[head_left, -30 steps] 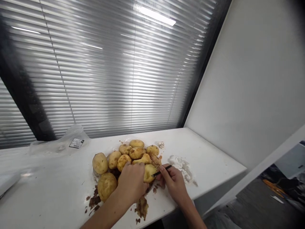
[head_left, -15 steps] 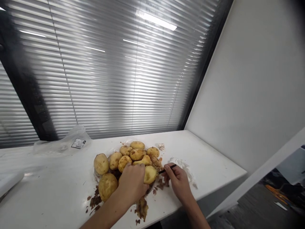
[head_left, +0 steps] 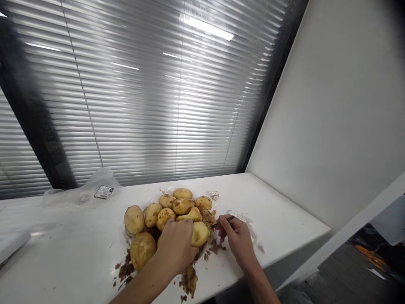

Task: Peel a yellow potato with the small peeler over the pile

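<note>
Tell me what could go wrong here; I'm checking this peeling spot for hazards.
The right hand holds a dark tool aimed at the potato gripped by the left hand; a slip could nick those fingers. The potato pile sits loosely heaped, so a nudge might roll one away. Peelings lie near the table's front edge and could fall off.
</note>
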Demonstrator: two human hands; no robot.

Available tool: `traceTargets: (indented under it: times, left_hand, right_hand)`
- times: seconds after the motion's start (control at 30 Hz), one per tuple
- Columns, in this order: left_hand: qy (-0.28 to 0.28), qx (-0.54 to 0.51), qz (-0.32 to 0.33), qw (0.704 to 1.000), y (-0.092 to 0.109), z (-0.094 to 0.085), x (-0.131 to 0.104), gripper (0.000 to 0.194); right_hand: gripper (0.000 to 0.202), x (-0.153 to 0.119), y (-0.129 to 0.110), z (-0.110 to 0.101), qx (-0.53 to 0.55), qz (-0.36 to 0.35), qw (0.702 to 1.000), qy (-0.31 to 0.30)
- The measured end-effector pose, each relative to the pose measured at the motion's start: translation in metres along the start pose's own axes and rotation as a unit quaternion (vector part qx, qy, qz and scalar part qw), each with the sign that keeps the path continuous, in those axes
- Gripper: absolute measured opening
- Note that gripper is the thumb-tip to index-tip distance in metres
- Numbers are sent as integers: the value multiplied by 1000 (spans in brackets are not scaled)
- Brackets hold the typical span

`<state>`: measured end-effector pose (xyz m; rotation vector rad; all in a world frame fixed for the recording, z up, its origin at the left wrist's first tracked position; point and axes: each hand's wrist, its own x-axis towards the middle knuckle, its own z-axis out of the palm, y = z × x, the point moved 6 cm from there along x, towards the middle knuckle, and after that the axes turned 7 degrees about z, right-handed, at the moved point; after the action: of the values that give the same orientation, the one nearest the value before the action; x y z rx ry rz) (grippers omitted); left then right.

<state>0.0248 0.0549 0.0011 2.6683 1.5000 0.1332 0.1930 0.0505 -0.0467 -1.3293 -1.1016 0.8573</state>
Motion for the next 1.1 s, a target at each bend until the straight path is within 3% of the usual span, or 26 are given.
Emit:
traceTargets:
  times: [0.1,0.27,0.43,0.6,0.77,0.93,1.1]
  left_hand:
    - [0,3,3,1000,1,1,1,29]
    - [-3,-1,-6,1000,-1,1,2,30]
    - [-1,-1,-2,1000,0,0,0,30]
    - [-5,-11,-2,1000,1,0,0,30]
    - [0,-3,1,1000,0,-1,0,25]
    - [-1,-8,-3,1000,0,-1,0,28]
    - [4,-5,-4,1000,0,-1,0,27]
  right_hand:
    - [45,-2,0,8,46,18,997,-52]
    - [48,-3,1,1,12,21,999,28]
    - [47,-7,-1,9,41,18,999,-29]
    - [49,-6,-7,2,-36,-5,999,34]
    - [49,-9,-8,10,-26,1,1000,-15]
    - [51,-7,-9,4,-47,7,998,47]
    - [51,-5,-10,13,-33,-5,999,-2]
